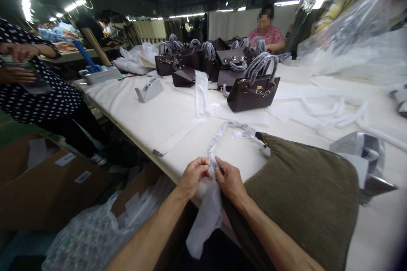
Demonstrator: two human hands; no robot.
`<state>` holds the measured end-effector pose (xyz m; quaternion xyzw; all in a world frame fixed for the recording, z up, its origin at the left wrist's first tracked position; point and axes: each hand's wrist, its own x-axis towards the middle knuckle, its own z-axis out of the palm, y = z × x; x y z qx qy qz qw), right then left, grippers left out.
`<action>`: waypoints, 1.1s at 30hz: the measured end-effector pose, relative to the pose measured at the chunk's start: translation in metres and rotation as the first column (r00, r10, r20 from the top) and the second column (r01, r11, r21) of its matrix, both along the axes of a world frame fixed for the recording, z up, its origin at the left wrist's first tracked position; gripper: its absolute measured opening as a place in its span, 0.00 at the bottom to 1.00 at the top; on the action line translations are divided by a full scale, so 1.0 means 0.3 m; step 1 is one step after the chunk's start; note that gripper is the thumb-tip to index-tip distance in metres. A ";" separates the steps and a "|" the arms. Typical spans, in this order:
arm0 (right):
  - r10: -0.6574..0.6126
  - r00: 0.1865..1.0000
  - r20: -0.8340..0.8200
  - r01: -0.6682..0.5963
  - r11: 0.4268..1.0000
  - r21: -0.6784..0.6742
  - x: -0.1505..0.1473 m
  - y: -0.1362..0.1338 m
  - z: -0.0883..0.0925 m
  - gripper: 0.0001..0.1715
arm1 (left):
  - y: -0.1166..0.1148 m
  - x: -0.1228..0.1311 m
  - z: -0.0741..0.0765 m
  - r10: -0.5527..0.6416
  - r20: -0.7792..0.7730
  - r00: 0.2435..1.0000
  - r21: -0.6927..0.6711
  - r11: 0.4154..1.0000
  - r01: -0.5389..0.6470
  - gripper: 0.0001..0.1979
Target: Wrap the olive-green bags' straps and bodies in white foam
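An olive-green handbag lies on the white table right in front of me, its handle wrapped in white foam sheet and arching up to the left. My left hand and my right hand meet at the handle's near end. Both pinch the white wrapping, whose loose tail hangs down over the table edge between my forearms.
Several dark brown handbags with wrapped handles stand at mid-table, beside a tape dispenser and foam strips. A seated person works behind them. A person in a polka-dot top stands left. Cardboard boxes and plastic bags lie below.
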<state>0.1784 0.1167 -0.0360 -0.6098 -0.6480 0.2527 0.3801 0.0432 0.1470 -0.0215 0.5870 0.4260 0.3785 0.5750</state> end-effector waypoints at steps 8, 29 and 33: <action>0.070 0.824 -0.562 -0.154 0.983 -0.104 0.013 -0.014 0.042 0.21 | -0.016 -0.065 0.003 0.093 -0.075 0.993 0.112 0.990 -0.084 0.07; -0.049 0.686 -0.726 -0.299 0.890 -0.343 0.016 -0.006 0.074 0.21 | -0.013 -0.051 -0.020 -0.021 -0.062 0.998 -0.022 1.000 0.020 0.16; -0.170 0.624 -0.763 -0.306 0.845 -0.439 -0.004 -0.022 0.084 0.28 | -0.027 -0.019 -0.027 0.087 -0.209 0.974 0.144 0.988 -0.058 0.12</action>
